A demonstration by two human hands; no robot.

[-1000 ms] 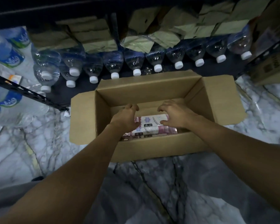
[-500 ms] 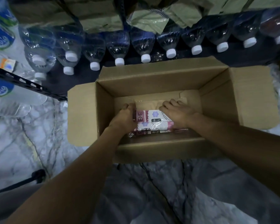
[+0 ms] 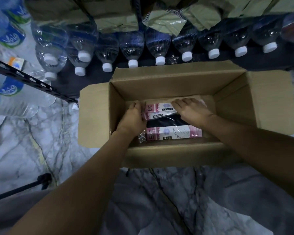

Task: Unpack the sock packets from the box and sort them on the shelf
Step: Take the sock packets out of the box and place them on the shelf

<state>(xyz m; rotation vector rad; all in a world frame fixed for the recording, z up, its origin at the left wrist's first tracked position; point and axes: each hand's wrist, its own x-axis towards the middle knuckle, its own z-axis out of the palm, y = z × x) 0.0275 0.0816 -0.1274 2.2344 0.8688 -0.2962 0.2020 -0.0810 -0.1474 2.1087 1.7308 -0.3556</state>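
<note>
An open cardboard box (image 3: pixel 231 92) stands on the marble floor before the shelf. Inside lie pink-and-white sock packets in clear wrap. Both my hands reach down into the box. My left hand (image 3: pixel 132 117) grips the left end of the upper sock packets (image 3: pixel 157 110), and my right hand (image 3: pixel 192 110) covers and holds their right end. Under them shows dark sock fabric, and another sock packet (image 3: pixel 173 134) lies flat at the near side of the box bottom.
Behind the box a low shelf holds a row of clear water bottles (image 3: pixel 132 48) with white caps, and olive-green packets (image 3: pixel 163 21) above them. Wrapped bottle packs (image 3: pixel 8 92) and a black shelf rail (image 3: pixel 32 82) sit at the left. A black cable (image 3: pixel 19 187) crosses the floor.
My hands have shifted the upper packets toward the far side of the box, uncovering the packet lying at the near side. The view has moved closer and lower over the box.
</note>
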